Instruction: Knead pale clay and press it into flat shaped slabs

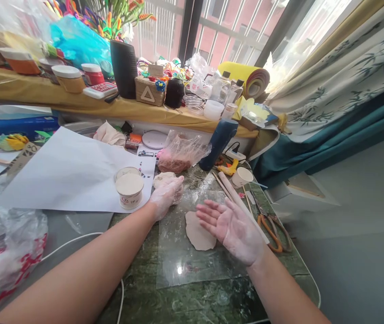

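White powder coats both my hands. My left hand is closed, its fingers curled under and the thumb pointing forward. It lies against a pale lump of clay, and whatever its fingers may hold is hidden. Palm up, my right hand is open, its fingers stretched out and holding nothing. Those fingertips hang over the right edge of a flat, rolled-out piece of clay. Under the flat piece lies a clear plastic sheet, dusted with powder at the back.
Right of the sheet are a rolling pin, orange-handled scissors and a paper cup. A dark blue cylinder and bagged reddish clay stand behind. To the left, clay-topped cups rest on white paper.
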`<action>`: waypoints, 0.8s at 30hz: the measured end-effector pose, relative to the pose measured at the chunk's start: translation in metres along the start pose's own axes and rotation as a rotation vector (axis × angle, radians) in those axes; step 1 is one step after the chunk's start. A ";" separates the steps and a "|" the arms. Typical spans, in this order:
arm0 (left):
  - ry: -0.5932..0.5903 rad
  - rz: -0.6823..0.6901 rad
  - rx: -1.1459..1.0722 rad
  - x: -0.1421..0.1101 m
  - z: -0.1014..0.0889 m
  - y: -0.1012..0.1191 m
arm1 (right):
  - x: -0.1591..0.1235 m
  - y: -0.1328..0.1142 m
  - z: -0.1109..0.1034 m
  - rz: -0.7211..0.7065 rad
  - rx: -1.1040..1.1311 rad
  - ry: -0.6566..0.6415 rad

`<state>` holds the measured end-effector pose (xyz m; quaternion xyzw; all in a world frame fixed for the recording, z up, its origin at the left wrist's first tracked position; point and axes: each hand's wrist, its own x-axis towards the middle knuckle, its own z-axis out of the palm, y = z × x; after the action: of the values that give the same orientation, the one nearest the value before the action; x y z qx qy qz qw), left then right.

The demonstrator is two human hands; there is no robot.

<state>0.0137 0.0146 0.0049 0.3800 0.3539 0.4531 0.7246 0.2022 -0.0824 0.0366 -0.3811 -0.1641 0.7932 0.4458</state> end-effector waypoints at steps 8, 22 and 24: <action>-0.035 0.102 0.360 -0.011 0.004 0.002 | -0.006 -0.034 -0.020 -0.466 0.083 0.099; -0.554 0.492 1.726 -0.045 0.051 -0.017 | 0.005 -0.026 -0.065 -0.647 0.225 -0.030; -0.568 0.424 1.735 -0.047 0.057 -0.022 | 0.002 -0.030 -0.065 -0.643 0.285 -0.011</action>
<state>0.0551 -0.0490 0.0202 0.9407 0.3015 0.0436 0.1492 0.2678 -0.0698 0.0107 -0.2395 -0.1656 0.6291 0.7207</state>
